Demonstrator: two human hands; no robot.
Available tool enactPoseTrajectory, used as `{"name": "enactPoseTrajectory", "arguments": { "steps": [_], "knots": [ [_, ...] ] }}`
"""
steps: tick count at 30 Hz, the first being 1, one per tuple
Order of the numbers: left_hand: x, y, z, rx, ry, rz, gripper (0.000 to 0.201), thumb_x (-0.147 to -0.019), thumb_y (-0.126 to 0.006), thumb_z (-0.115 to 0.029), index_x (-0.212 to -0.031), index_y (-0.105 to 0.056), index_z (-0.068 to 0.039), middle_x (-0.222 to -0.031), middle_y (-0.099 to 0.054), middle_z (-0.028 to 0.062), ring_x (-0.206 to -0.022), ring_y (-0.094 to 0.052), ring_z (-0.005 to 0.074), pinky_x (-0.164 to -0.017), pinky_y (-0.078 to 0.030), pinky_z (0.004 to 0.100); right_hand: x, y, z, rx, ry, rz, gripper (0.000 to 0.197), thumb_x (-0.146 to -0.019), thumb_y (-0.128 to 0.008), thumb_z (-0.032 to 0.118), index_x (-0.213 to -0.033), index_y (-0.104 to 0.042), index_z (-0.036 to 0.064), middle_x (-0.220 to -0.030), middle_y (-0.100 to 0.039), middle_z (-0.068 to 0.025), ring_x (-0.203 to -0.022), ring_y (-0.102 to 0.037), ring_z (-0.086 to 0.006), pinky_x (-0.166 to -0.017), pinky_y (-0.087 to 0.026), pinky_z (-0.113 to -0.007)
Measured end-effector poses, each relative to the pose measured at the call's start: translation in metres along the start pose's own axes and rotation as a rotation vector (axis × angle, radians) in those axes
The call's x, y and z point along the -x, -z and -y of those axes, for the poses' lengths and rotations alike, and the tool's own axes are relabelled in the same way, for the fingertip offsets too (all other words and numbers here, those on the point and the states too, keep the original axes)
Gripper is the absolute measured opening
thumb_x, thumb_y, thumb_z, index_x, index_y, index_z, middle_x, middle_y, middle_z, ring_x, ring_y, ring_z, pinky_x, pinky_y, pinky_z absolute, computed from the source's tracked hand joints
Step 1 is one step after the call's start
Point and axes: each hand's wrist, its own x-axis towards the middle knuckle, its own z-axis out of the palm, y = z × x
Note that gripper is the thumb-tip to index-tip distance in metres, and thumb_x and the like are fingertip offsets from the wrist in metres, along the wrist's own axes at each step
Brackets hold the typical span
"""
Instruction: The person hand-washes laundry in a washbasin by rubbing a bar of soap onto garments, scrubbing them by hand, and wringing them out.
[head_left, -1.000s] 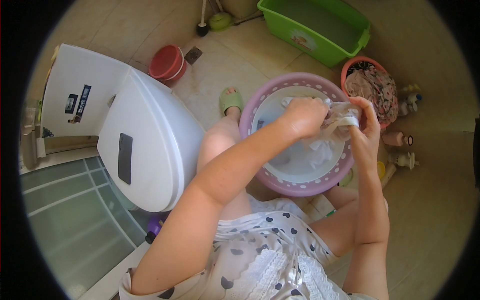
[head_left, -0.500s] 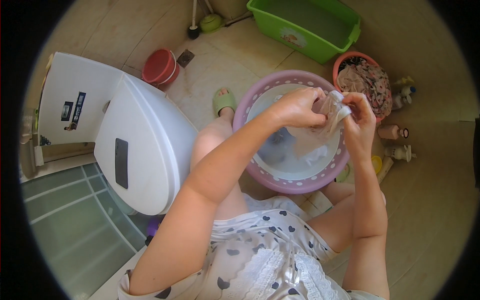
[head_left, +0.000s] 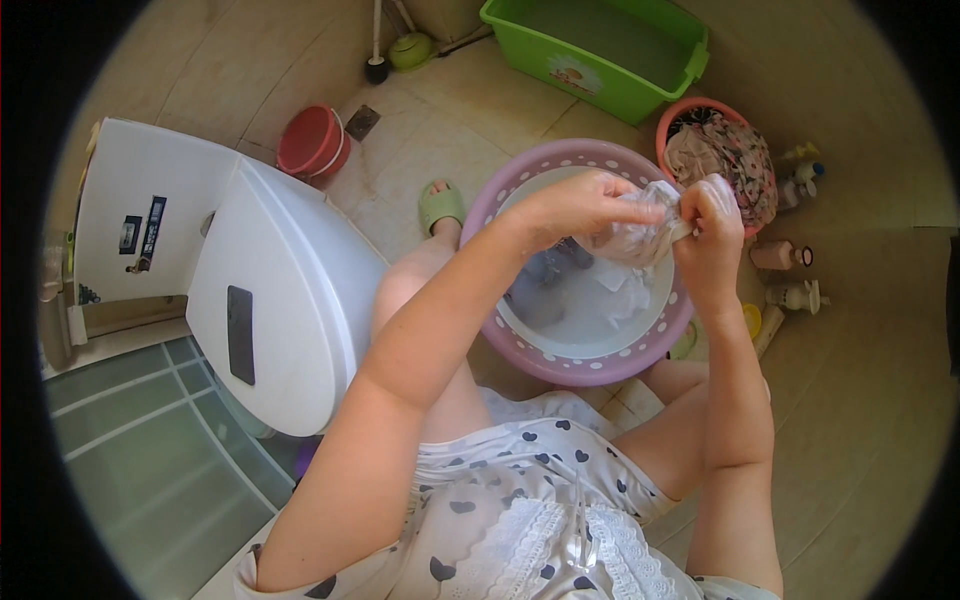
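Note:
A pale, wet piece of clothing (head_left: 637, 243) is bunched between my two hands above a round purple basin (head_left: 512, 338) with white dots on its rim. My left hand (head_left: 590, 207) grips the cloth from the left, its fingers pressed against the fabric. On the other side my right hand (head_left: 712, 215) is closed in a fist round its edge. Cloudy water (head_left: 570, 325) fills the basin, with dark cloth (head_left: 545, 275) on the left and white cloth (head_left: 622, 298) under my hands. What kind of garment I hold cannot be made out.
Beyond the basin stand a green tub (head_left: 600, 85) of water and a coral basin (head_left: 668, 130) heaped with clothes (head_left: 735, 165). Bottles (head_left: 795, 297) line the right wall. A red bucket (head_left: 312, 145) and the white toilet (head_left: 290, 300), a phone (head_left: 240, 335) on its lid, are at left.
The cloth is now more bunched and hangs in a rounder wad between my hands. My right hand has turned into a tighter fist; the view has shifted slightly.

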Motion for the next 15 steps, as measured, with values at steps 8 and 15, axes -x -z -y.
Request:
{"name": "enactPoseTrajectory", "arguments": {
  "steps": [8,15],
  "knots": [
    [-0.014,-0.016,0.008,0.244,0.149,-0.074,0.038,-0.086,-0.051,-0.038,-0.09,-0.063,-0.003,-0.087,-0.061,0.0044,-0.079,-0.056,0.0104,-0.068,-0.044,0.0246,0.0,0.0,0.008,0.113,0.244,0.068,0.023,-0.053,-0.055,-0.005,-0.061,-0.037,0.0076,-0.06,-0.04,-0.0077,-0.057,-0.045,-0.0275,-0.052,-0.033,-0.036],
    [-0.012,-0.018,0.013,0.373,0.022,-0.28,0.019,-0.084,-0.052,-0.017,-0.091,-0.061,-0.002,-0.086,-0.061,0.0055,-0.077,-0.058,0.011,-0.068,-0.046,0.0254,0.005,-0.001,0.005,0.173,0.285,0.061,0.02,-0.055,-0.055,-0.003,-0.062,-0.039,0.0073,-0.06,-0.041,-0.0071,-0.058,-0.046,-0.0273,-0.052,-0.035,-0.036]
  ]
}}
